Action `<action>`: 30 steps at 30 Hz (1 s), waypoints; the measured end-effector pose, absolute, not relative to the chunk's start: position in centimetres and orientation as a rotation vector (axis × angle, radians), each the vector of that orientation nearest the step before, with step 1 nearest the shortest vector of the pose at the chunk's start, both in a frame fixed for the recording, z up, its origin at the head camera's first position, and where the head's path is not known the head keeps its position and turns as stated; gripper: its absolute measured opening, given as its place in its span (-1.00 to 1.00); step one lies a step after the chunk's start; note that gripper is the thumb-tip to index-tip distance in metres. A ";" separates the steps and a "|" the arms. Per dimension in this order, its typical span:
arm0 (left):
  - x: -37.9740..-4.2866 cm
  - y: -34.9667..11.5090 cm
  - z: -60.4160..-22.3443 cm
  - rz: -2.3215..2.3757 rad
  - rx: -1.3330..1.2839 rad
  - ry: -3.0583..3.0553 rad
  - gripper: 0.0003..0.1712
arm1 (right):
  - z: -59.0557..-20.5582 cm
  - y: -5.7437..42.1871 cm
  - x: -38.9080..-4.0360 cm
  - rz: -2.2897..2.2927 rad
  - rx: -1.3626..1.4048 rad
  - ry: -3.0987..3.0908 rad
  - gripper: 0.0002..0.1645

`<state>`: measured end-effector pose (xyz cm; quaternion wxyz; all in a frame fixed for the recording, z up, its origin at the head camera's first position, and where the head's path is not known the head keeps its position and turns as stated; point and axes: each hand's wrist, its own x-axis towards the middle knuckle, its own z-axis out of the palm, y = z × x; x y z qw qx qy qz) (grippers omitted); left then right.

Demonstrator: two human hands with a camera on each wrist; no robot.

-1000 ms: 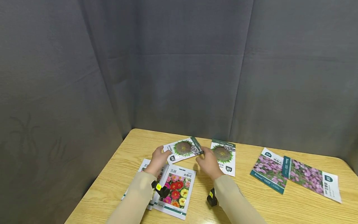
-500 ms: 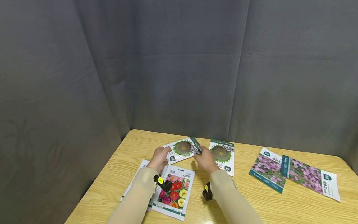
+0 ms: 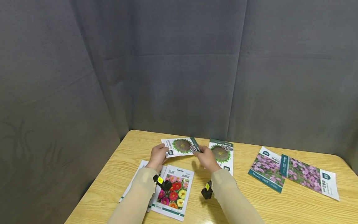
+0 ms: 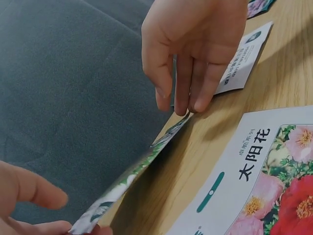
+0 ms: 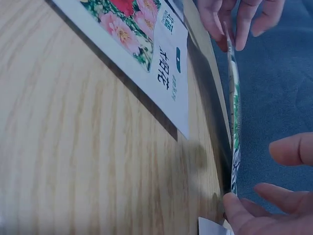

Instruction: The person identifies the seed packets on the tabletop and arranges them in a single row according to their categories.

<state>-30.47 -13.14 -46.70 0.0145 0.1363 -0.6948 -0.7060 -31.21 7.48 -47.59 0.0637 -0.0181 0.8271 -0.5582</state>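
Note:
A white seed packet (image 3: 181, 146) with a green-fringed brown flower head and a dark green band is held over the table, seen nearly edge-on in both wrist views. My left hand (image 3: 157, 155) holds its left end, and my right hand (image 3: 207, 158) its banded right end. Right hand fingertips (image 4: 198, 105) meet at the packet's edge in the left wrist view. A matching seed packet (image 3: 221, 154) lies just beyond my right hand, partly covered by it. Below the held packet lies a seed packet with red, pink and yellow flowers (image 3: 173, 193).
Another white packet (image 3: 134, 183) lies under my left forearm, mostly hidden. To the right, two purple-flower packets (image 3: 267, 169) overlap at their ends. The wooden table (image 3: 237, 199) meets grey curtains (image 3: 181, 77) at its back and left.
The held packet has turned slightly, its left end swinging away from me so that it lies more level. Both hands keep their hold. The other packets stay where they are.

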 end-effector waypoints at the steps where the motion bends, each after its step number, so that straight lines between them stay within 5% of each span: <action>1: -30.4 -13.1 -46.7 -2.197 0.412 -2.154 -0.33 | -47.5 7.5 -31.1 -1.699 -0.050 2.494 -0.35; 30: -28.1 -12.7 -46.1 -2.245 0.218 -2.049 -0.27 | -47.4 11.2 -28.6 -2.159 0.180 2.262 -0.50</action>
